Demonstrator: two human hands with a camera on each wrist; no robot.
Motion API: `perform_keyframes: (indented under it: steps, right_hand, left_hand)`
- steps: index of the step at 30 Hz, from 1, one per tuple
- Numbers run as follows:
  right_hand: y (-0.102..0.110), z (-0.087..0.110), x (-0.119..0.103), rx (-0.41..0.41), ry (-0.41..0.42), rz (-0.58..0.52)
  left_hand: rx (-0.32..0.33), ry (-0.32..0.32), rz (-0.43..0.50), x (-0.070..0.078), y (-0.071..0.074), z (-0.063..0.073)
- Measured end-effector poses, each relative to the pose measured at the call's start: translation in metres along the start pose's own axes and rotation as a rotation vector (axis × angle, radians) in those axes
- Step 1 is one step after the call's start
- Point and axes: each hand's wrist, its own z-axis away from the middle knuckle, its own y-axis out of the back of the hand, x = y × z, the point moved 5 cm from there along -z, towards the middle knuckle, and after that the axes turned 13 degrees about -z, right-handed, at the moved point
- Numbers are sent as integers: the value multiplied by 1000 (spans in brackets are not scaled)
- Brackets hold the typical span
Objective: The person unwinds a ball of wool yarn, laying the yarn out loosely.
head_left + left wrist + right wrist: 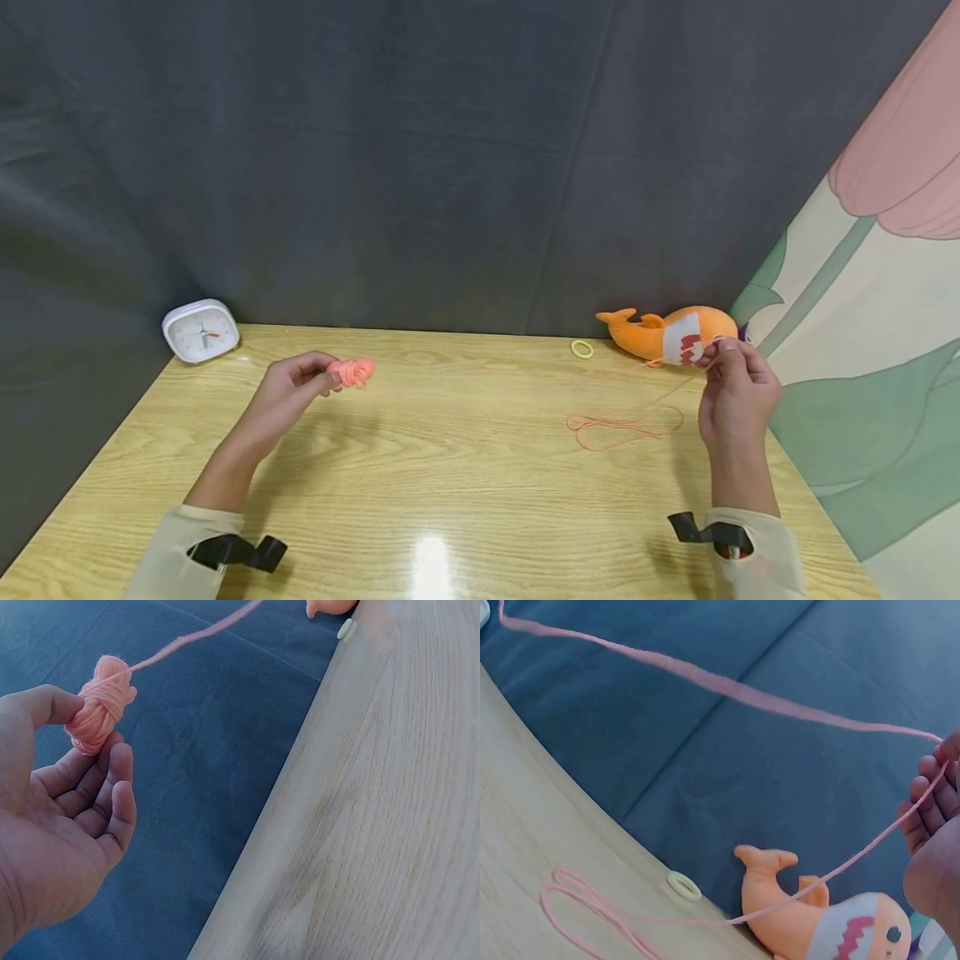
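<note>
Between thumb and fingers, my left hand [288,390] pinches a small wound bundle of salmon-pink yarn [101,705] above the left part of the table. From the bundle a strand [731,688] stretches across to my right hand [738,396], whose fingertips pinch it at the right. Below that hand the yarn runs down to loose loops [617,418] lying on the table. In the head view the right hand is in front of an orange whale plush toy [636,338] and partly covers its front end. The right wrist view shows only part of that hand.
A pale yellow ring [582,349] lies left of the plush toy near the table's back edge. At the back left corner stands a white clock [201,332]. A dark curtain [390,167] hangs behind the wooden table [465,483]; a flower-patterned panel [885,333] is at the right.
</note>
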Motion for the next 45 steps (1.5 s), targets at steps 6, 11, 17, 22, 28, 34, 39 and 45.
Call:
perform_keyframes:
  steps: [6,11,17,22,28,34,39,45]
  right_hand:
    - [20,-10,2,92,-64,47]
    - [37,-17,5,134,-113,113]
    - [42,-20,10,91,-98,125]
    - [30,-15,15,42,-100,103]
    - [3,1,30,-79,-123,121]
    - [-26,28,53,-250,-199,200]
    - [-44,52,79,-386,-245,273]
    - [-60,81,114,-478,-313,339]
  left_hand:
    - [-11,7,-3,-1,-1,-1]
    - [-31,22,-11,-1,-4,-1]
    - [-60,10,4,0,-11,0]
    - [-69,-12,10,1,-14,0]
    - [-66,-6,1,1,-14,2]
    - [-63,-33,18,3,-14,2]
    - [-58,-36,15,4,-14,1]
    - [-58,-15,9,5,-14,1]
